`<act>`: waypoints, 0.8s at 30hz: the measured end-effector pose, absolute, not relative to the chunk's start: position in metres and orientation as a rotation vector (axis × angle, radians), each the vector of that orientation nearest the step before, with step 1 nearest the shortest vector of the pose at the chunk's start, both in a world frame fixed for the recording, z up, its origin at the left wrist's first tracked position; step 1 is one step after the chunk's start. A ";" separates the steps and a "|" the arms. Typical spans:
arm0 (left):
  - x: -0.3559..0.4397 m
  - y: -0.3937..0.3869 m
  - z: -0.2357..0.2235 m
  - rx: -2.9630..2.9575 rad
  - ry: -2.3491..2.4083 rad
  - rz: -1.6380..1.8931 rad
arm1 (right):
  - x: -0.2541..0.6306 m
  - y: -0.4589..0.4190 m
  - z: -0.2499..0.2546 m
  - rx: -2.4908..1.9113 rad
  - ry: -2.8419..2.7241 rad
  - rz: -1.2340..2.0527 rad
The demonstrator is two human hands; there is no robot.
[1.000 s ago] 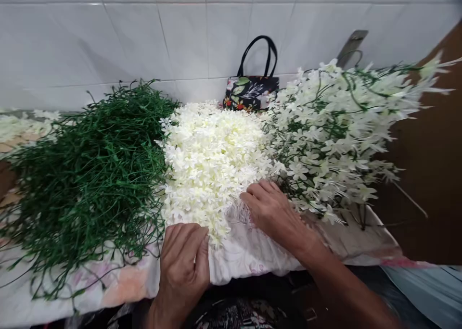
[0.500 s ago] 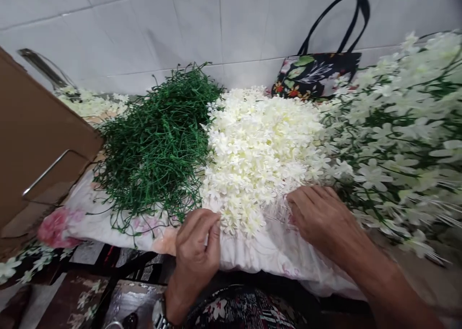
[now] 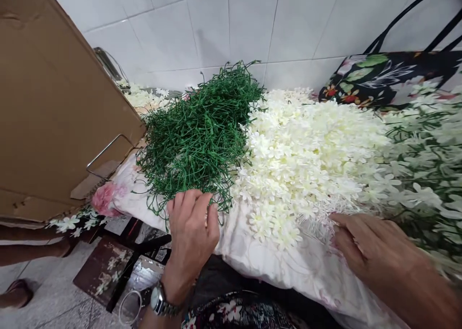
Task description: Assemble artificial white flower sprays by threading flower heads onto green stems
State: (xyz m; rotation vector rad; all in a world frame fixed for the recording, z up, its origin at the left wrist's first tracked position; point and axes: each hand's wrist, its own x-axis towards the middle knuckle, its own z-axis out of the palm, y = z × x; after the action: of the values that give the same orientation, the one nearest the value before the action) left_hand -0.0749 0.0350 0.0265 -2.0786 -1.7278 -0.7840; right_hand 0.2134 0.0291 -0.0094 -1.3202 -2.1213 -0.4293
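I've got the white blossom pile point(image 3: 310, 146) as my landmark, on the cloth-covered worktop point(image 3: 240, 240). L hand point(image 3: 193, 223) sits front-left of the pile, apart from it, fingers curled w/ thumb drawn in close, so narrow; can't tell if anything's pinched inside. Its knuckles overlap the near fringe of the green stems point(image 3: 198, 136) in my view, contact unclear. R hand point(image 3: 382, 252) is at the pile's front-right corner, fingers bent, index reaching toward the pile, gap to thumb small. Its fingertips are right at some thin white strands point(image 3: 321, 218) along the pile's near edge; can't tell if it's gripping any.

Edges: worktop's front edge runs nearer me than the pile. Room btwn the hands is a strip of bare cloth in front of the pile, narrowest where a few blossoms spill fwd.

L of the pile the stems butt right up to it; beyond them, far L, a cardboard panel point(image 3: 65, 112) w/ a bent wire point(image 3: 108, 151) limits that side. Tile wall point(image 3: 245, 26) closes off behind. Floral handbag point(image 3: 390, 76) is back-right of the pile, stemmed white flowers point(image 3: 433, 194) crowd its R side, close by R hand.
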 end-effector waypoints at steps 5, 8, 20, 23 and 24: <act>-0.065 0.046 0.029 -2.185 -1.826 -0.486 | 0.222 0.031 -0.007 -1.136 -2.323 -0.594; -0.068 0.041 0.023 -2.190 -1.840 -0.630 | 0.224 0.032 -0.004 -1.109 -2.338 -0.614; -0.075 0.021 0.042 -2.397 -1.554 -1.034 | 0.207 0.025 0.003 -1.230 -2.152 -0.391; -0.075 0.019 0.051 -2.557 -1.445 -0.809 | 0.207 0.024 0.004 -1.240 -2.120 -0.382; -0.076 0.019 0.051 -2.572 -1.410 -0.733 | 0.207 0.024 0.004 -1.241 -2.114 -0.386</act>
State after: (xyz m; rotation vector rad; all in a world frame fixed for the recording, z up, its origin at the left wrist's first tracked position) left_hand -0.0761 0.0190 0.0509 -2.5717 -1.4102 -0.7331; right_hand 0.2072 0.0237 0.0037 -1.2410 -2.1141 -0.3859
